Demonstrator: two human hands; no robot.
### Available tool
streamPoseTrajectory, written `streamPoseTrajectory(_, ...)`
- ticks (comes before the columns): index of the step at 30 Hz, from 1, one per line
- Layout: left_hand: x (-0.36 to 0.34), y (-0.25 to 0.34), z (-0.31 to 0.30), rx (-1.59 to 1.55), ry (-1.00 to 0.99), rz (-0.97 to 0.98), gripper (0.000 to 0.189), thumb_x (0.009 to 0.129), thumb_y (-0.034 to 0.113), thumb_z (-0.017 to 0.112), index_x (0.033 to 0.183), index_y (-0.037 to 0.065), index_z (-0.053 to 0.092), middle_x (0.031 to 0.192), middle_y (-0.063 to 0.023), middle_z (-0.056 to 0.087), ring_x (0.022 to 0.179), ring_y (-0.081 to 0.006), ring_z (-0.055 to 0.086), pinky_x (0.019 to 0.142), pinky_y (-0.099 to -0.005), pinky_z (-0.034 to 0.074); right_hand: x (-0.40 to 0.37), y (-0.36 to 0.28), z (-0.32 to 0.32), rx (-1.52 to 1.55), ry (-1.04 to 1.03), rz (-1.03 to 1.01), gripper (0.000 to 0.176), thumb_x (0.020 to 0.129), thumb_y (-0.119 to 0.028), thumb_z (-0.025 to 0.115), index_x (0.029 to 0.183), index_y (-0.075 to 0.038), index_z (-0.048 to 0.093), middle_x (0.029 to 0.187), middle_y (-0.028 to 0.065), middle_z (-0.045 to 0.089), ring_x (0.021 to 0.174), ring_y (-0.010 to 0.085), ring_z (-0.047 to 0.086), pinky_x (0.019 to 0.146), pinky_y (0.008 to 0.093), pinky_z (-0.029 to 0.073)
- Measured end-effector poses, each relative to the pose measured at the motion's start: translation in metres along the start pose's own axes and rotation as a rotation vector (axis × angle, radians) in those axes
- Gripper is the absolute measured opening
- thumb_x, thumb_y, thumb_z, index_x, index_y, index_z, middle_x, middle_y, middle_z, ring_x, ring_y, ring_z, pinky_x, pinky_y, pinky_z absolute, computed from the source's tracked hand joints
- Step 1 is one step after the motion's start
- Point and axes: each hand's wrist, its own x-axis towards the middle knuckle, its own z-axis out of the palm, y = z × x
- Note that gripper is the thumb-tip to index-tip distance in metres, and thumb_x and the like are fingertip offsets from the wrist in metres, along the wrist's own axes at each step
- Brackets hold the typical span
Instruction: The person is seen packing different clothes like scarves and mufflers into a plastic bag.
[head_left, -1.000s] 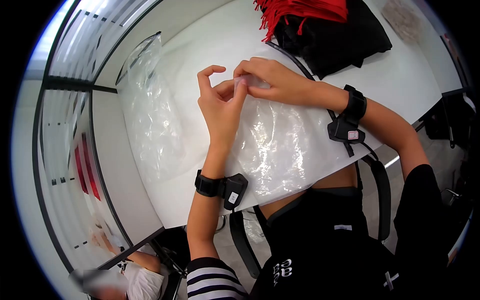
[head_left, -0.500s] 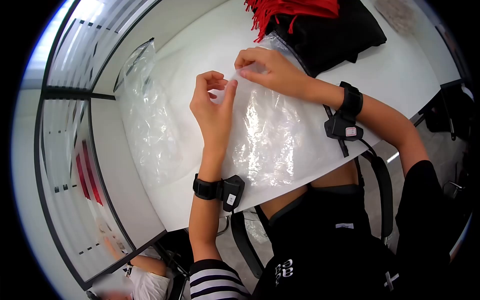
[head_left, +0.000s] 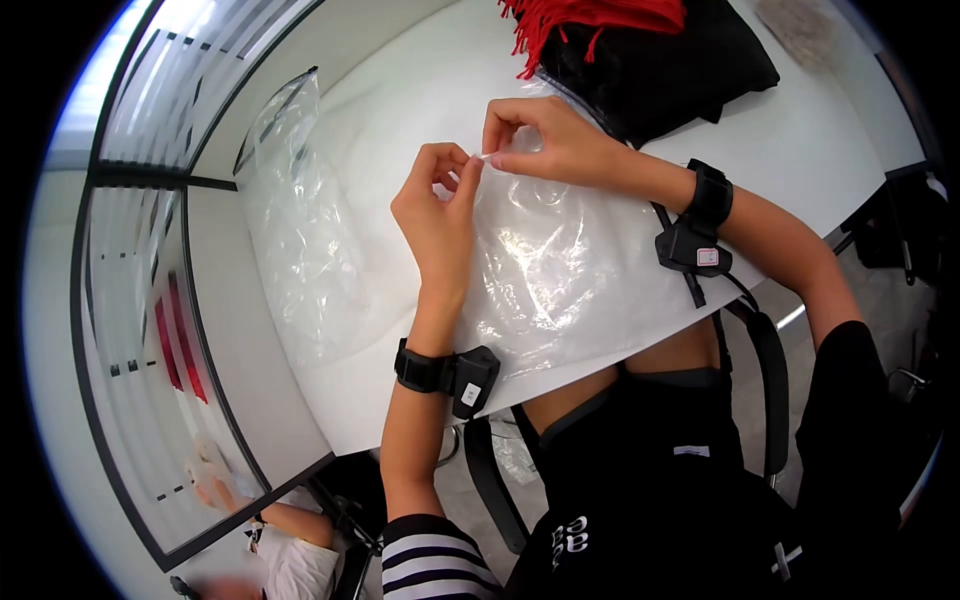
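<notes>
Currently your left hand (head_left: 437,215) and right hand (head_left: 550,145) each pinch, thumb against forefinger, the far rim of the clear crinkled plastic bag (head_left: 540,270), fingertips almost touching; this grip is judged suited to parting its two thin layers. The bag's body lies flat on the white table (head_left: 800,150), running from your fingers back to the near edge, so only the pinched rim is raised, near the black folded fabric (head_left: 660,70).

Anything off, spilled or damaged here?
Nothing stands out. The left hand and right hand pinch a clear bag at its top edge; wrinkled, no tear visible. A second bag lies crumpled beside it; red scarf sits on black cloth.
</notes>
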Motion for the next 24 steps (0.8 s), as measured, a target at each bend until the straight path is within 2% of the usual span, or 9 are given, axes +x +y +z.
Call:
streamPoseTrajectory(8, 0.001, -0.010, 0.004, -0.044, -0.055, -0.006, 0.007, 0.085, 0.005, 0.067, 0.086, 0.001, 0.061, 0.072, 0.0000, 0.058, 0.065, -0.0095, 0.045, 0.058, -0.0253, 0.038, 0.000, 0.005, 0.001, -0.015, -0.031, -0.001, 0.017, 0.083, -0.014, 0.070, 0.089, -0.001, 0.061, 0.083, 0.0062, 0.065, 0.083, 0.0169, 0.062, 0.083, 0.0308, 0.048)
streamPoseTrajectory(11, 0.002, -0.015, 0.006, -0.041, -0.082, 0.007, 0.008, 0.085, 0.006, 0.066, 0.090, 0.002, 0.060, 0.074, -0.0002, 0.055, 0.066, -0.0102, 0.044, 0.060, -0.0260, 0.038, 0.000, 0.000, 0.000, -0.030, -0.006, -0.001, 0.019, 0.084, -0.018, 0.071, 0.091, -0.002, 0.061, 0.079, 0.0045, 0.064, 0.077, 0.0145, 0.060, 0.075, 0.0292, 0.047)
streamPoseTrajectory(13, 0.002, -0.017, 0.008, -0.029, -0.086, 0.058, 0.014, 0.091, 0.012, 0.067, 0.095, 0.002, 0.058, 0.077, 0.0028, 0.052, 0.065, -0.0054, 0.042, 0.059, -0.0211, 0.036, 0.000, 0.001, 0.001, -0.056, 0.001, -0.010, 0.019, 0.086, -0.019, 0.070, 0.092, -0.003, 0.062, 0.076, 0.0029, 0.061, 0.073, 0.0123, 0.057, 0.071, 0.0284, 0.045)
streamPoseTrajectory(14, 0.002, -0.017, 0.008, -0.029, -0.090, 0.057, 0.014, 0.091, 0.012, 0.067, 0.095, 0.002, 0.058, 0.077, 0.0028, 0.052, 0.065, -0.0054, 0.042, 0.059, -0.0211, 0.036, 0.000, 0.003, 0.002, -0.055, 0.003, -0.008, 0.019, 0.086, -0.019, 0.070, 0.092, -0.003, 0.062, 0.076, 0.0029, 0.061, 0.073, 0.0123, 0.057, 0.071, 0.0284, 0.045)
streamPoseTrajectory(16, 0.002, -0.015, 0.008, -0.055, -0.113, 0.004, 0.015, 0.084, 0.008, 0.067, 0.094, 0.004, 0.056, 0.079, -0.0009, 0.052, 0.067, -0.0116, 0.043, 0.062, -0.0268, 0.038, -0.001, 0.005, 0.003, -0.002, 0.057, 0.020, 0.018, 0.088, -0.019, 0.068, 0.091, -0.003, 0.062, 0.076, 0.0027, 0.060, 0.075, 0.0120, 0.056, 0.073, 0.0278, 0.045)
streamPoseTrajectory(17, 0.002, -0.015, 0.008, -0.054, -0.112, 0.004, 0.015, 0.084, 0.008, 0.067, 0.094, 0.004, 0.056, 0.079, -0.0009, 0.052, 0.067, -0.0116, 0.043, 0.062, -0.0268, 0.038, 0.000, 0.009, 0.004, -0.008, 0.104, -0.005, 0.017, 0.089, -0.018, 0.067, 0.089, -0.002, 0.061, 0.076, 0.0026, 0.061, 0.076, 0.0116, 0.057, 0.074, 0.0273, 0.044)
streamPoseTrajectory(24, 0.003, -0.015, 0.007, -0.066, -0.105, 0.034, 0.014, 0.083, 0.005, 0.067, 0.093, 0.004, 0.056, 0.078, -0.0011, 0.053, 0.067, -0.0113, 0.044, 0.062, -0.0262, 0.039, 0.000, 0.004, 0.000, 0.021, 0.096, 0.006, 0.016, 0.089, -0.016, 0.064, 0.085, -0.002, 0.057, 0.080, 0.0024, 0.059, 0.079, 0.0131, 0.054, 0.076, 0.0291, 0.043)
